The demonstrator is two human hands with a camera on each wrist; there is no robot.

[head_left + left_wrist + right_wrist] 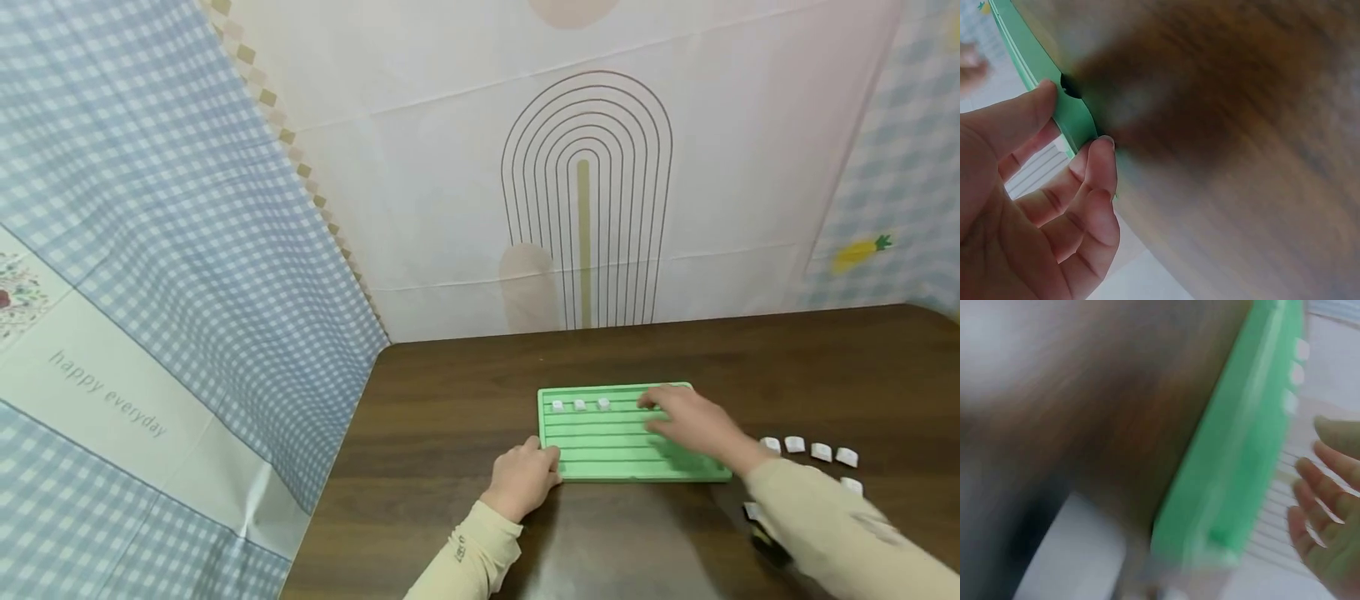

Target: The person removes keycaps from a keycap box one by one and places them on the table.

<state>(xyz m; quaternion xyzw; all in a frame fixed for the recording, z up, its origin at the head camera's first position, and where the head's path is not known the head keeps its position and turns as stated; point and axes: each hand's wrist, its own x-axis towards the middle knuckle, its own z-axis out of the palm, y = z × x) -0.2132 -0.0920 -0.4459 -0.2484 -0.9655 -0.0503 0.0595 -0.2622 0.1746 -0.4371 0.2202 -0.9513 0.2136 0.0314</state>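
Observation:
A green ridged tray (600,454) lies on the dark wooden table, with three small white keycaps (580,405) spaced along its top row at the left. My left hand (522,477) grips the tray's near left corner. In the left wrist view the thumb lies on the green side wall (1072,119) and the fingers curl at the corner. Over the right part of the tray hovers my right hand (686,419), its fingers spread and nothing between them. The right wrist view is blurred, but the fingers (1329,487) there are apart and hold nothing.
More white keycaps (821,452) lie scattered on the table (450,392) to the right of the tray, some hidden by the right sleeve (840,521). A dark object with yellow (768,546) shows beside that sleeve. Printed cloth (442,208) hangs behind the table.

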